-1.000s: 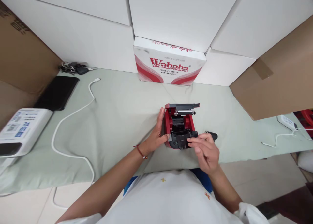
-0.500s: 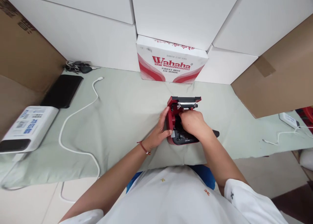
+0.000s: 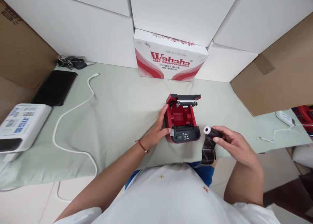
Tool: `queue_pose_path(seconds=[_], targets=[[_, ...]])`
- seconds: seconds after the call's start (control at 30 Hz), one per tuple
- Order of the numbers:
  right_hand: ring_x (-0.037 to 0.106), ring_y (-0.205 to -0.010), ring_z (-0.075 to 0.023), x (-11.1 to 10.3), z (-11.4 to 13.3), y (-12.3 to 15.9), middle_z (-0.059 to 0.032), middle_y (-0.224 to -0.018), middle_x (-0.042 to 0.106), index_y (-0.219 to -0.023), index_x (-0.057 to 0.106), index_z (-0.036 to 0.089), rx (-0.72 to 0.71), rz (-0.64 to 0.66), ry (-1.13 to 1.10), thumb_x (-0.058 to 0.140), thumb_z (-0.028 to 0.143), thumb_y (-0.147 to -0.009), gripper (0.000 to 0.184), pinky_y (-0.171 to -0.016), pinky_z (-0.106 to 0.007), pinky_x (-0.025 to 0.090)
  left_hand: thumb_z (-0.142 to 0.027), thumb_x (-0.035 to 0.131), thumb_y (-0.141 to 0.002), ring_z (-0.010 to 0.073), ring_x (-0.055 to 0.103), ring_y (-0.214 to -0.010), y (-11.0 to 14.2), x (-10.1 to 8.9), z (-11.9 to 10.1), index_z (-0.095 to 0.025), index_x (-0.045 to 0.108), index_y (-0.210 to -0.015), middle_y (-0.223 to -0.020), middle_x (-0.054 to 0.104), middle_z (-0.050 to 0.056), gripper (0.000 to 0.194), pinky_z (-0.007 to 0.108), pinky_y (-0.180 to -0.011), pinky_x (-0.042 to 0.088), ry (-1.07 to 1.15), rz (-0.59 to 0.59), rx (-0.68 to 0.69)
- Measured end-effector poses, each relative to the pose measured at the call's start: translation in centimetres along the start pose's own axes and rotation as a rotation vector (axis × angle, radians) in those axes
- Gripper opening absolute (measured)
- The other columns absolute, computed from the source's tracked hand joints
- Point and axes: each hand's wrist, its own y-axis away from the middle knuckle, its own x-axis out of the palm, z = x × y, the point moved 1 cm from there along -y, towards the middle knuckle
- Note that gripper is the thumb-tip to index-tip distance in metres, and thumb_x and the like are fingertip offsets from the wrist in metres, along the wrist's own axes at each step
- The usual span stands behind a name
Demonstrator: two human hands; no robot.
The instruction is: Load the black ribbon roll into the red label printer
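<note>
Roll (image 3: 212,132) lies pinched between right fingers (image 3: 223,143), near red device (image 3: 182,115).

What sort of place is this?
Probably an improvised indoor work corner: a cloth-covered table with brown cardboard at both sides, and an open red device on it.

The right hand (image 3: 238,147) has lifted the black roll (image 3: 215,132) (1 strip (image 3: 208,152) dangling) from the red machine (image 3: 180,115).
</note>
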Motion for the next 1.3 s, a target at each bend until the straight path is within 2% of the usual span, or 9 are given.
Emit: queue_pose_path(seconds=[0.13,0.3,0.5,0.83,0.97,1.07,1.13,1.2,1.3], targets=[[0.072,-0.067,-0.0206,2.4,-3.5,-0.4,-0.0047,-0.092,0.083,-0.12,0.08,0.023,0.023,0.043,0.146,0.07,0.05,-0.099,0.036,-0.062,-0.034,0.06,-0.061,0.07,-0.099,0.0388,0.018,-0.175,-0.2,0.0,-0.2,-0.041,0.011,-0.179,-0.189,0.018,0.003,0.102,0.062,-0.145,0.016,0.123,0.006,-0.038],[0.077,-0.097,-0.0257,5.2,-5.2,-2.1,-0.0096,-0.116,0.084,-0.124,0.081,0.023,-0.01,-0.04,0.216,0.067,0.044,-0.098,0.036,-0.087,-0.04,0.062,-0.06,0.075,-0.097,0.0372,0.015,-0.176,-0.2,-0.1,-0.7,-0.043,0.014,-0.178,-0.19,0.017,0.001,0.103,0.059,-0.145,0.013,0.174,0.004,-0.042],[0.069,-0.077,-0.0204,3.4,-7.7,-2.4,-0.0125,-0.127,0.08,-0.127,0.079,0.022,0.101,-0.231,0.278,0.061,0.043,-0.1,0.038,-0.088,-0.043,0.061,-0.065,0.075,-0.096,0.0383,0.015,-0.176,-0.1,-0.3,0.3,-0.043,0.017,-0.178,-0.19,0.016,0.002,0.103,0.061,-0.145,0.016,0.159,0.0,-0.016],[0.076,-0.112,-0.0322,3.6,-9.3,-2.3,-0.0174,-0.146,0.073,-0.14,0.074,0.019,0.171,-0.2,0.465,0.054,0.02,-0.094,0.05,-0.106,-0.051,0.058,-0.064,0.071,-0.101,0.0349,0.011,-0.178,0.3,-0.5,-0.2,-0.046,0.014,-0.178,-0.192,0.011,-0.001,0.098,0.06,-0.146,0.014,0.161,0.049,-0.004],[0.077,-0.108,-0.0332,1.0,-8.1,-1.1,-0.0136,-0.128,0.081,-0.129,0.08,0.023,0.172,-0.148,0.497,0.064,0.026,-0.092,0.04,-0.099,-0.048,0.06,-0.065,0.074,-0.099,0.0356,0.011,-0.178,0.2,-0.4,-0.7,-0.045,0.012,-0.178,-0.192,0.01,0.0,0.103,0.061,-0.146,0.015,0.166,0.059,-0.024],[0.074,-0.079,-0.0239,-3.2,-5.6,1.3,-0.007,-0.114,0.084,-0.128,0.081,0.029,0.057,-0.023,0.423,0.07,0.041,-0.097,0.034,-0.073,-0.038,0.061,-0.064,0.073,-0.1,0.0341,0.009,-0.178,0.2,-0.3,-0.8,-0.046,0.013,-0.178,-0.192,0.009,-0.002,0.1,0.06,-0.146,0.013,0.177,0.054,-0.027],[0.065,-0.061,-0.0178,-6.1,-3.1,2.9,-0.0058,-0.111,0.084,-0.133,0.08,0.034,-0.098,0.112,0.331,0.069,0.051,-0.102,0.036,-0.055,-0.033,0.054,-0.063,0.069,-0.103,0.0325,0.008,-0.179,0.3,-0.3,-0.7,-0.046,0.014,-0.178,-0.192,0.009,-0.003,0.094,0.058,-0.146,0.012,0.194,0.041,-0.022],[0.07,-0.067,-0.0179,-8.1,-0.5,3.7,-0.0074,-0.117,0.084,-0.138,0.079,0.038,-0.263,0.253,0.254,0.071,0.045,-0.105,0.035,-0.057,-0.032,0.056,-0.062,0.064,-0.106,0.0309,0.008,-0.179,0.3,-0.3,-0.5,-0.047,0.014,-0.178,-0.192,0.01,-0.004,0.089,0.057,-0.147,0.011,0.208,0.027,-0.02],[0.081,-0.098,-0.0205,-8.5,2.8,2.5,-0.009,-0.125,0.084,-0.148,0.074,0.039,-0.469,0.436,0.143,0.071,0.033,-0.106,0.042,-0.08,-0.029,0.063,-0.061,0.062,-0.108,0.0303,0.006,-0.179,0.4,-0.2,-0.2,-0.046,0.013,-0.179,-0.192,0.009,-0.004,0.087,0.056,-0.147,0.008,0.212,0.01,-0.041]])
